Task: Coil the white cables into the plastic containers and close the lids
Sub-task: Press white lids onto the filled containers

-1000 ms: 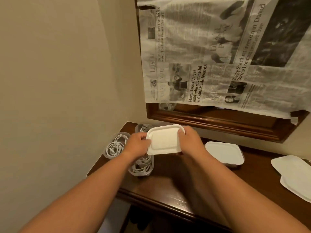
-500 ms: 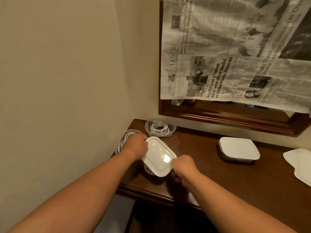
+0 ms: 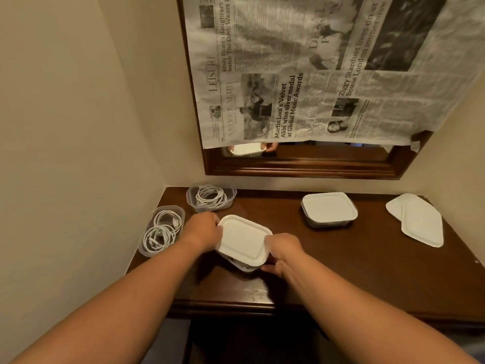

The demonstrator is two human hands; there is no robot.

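We log both hands on one container near the front edge of the table (image 3: 354,271). The right hand (image 3: 282,252) curls round the near-right corner of the white lid (image 3: 242,240), fingertips at the clear container (image 3: 245,267) beneath. The left hand (image 3: 203,231) grips the lid's far-left edge. The lid sits slightly askew; we cannot tell whether it has sealed.

Just left of the grip is an open tub (image 3: 143,252) with two coiled white cables (image 3: 160,233). Beyond the left hand, a second open tub (image 3: 189,199) holds one coil (image 3: 210,197). Well right of the grip are a lidded tub (image 3: 329,210) and loose lids (image 3: 420,223). Behind, newspaper (image 3: 315,74) covers a mirror (image 3: 301,164).
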